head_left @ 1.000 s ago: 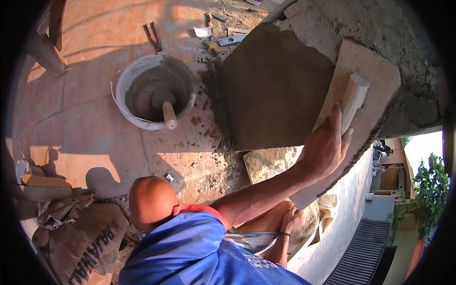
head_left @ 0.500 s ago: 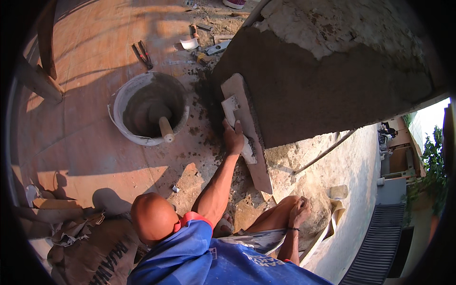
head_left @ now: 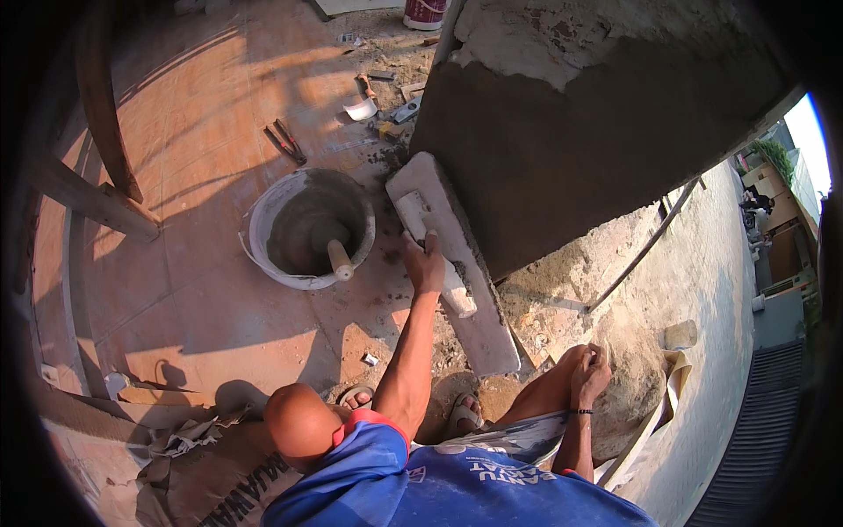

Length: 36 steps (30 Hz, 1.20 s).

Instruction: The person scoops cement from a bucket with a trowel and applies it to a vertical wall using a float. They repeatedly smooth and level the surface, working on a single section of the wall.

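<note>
My left hand (head_left: 425, 263) is closed round the pale handle of a long plastering float (head_left: 481, 338). The float's back faces me, and grey mortar clings along its far edge. That edge lies close to a wall face coated with dark wet mortar (head_left: 562, 167); whether it touches cannot be told. Left of the float stands a white bucket (head_left: 255, 237) of grey mortar, with the wooden handle (head_left: 341, 261) of a tool sticking out. My right hand (head_left: 592, 376) rests at my right knee, fingers curled together; anything inside them is hidden.
Pliers-like red-handled cutters (head_left: 285, 142) lie beyond the bucket, near a white-bladed scraper (head_left: 361, 110). Wooden posts (head_left: 110, 211) stand at left. A brown sack (head_left: 219, 483) lies by my left knee. A small cup-like container (head_left: 680, 335) and a thin rod (head_left: 645, 250) are at right.
My left hand has drawn the float slightly toward the bucket, and more of its back shows. The whole view has shifted a little. My right hand stays at the knee.
</note>
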Available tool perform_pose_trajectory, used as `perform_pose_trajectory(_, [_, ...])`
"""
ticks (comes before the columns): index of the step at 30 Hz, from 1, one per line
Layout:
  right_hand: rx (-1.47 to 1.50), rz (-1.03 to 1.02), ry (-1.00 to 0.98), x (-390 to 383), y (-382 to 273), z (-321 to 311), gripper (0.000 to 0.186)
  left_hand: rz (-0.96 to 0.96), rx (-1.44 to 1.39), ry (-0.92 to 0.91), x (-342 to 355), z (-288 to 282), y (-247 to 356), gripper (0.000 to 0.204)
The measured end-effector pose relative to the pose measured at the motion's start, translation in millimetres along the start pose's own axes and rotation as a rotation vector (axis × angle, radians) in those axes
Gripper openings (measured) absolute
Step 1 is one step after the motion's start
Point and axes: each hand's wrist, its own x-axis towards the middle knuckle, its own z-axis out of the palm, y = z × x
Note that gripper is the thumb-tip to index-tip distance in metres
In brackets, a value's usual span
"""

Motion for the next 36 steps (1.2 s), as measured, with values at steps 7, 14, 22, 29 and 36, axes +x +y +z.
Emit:
perform_pose_trajectory(7, [-0.041,-0.034,-0.118,-5,-18,-15,0.014,-0.078,-0.130,-0.043,26,-26,11,0.050])
perform_pose_trajectory(14, [0.034,-0.049,-0.086,-5,2,-12,0.013,-0.660,-0.687,-0.380,47,-27,78,0.039])
perform_pose_trajectory(22, [0.130,-0.047,-0.077,-7,-15,-15,0.015,-1.305,-0.953,-0.418,109,-19,54,0.035])
perform_pose_trajectory(29, [0.140,-0.061,-0.052,-12,-8,-12,0.015,-0.905,-0.908,-0.318,54,-11,49,0.034])
perform_pose_trajectory(36, [0.015,-0.028,-0.094,-5,-10,-15,0.013,-0.348,-0.529,-0.159,-25,-3,27,0.047])
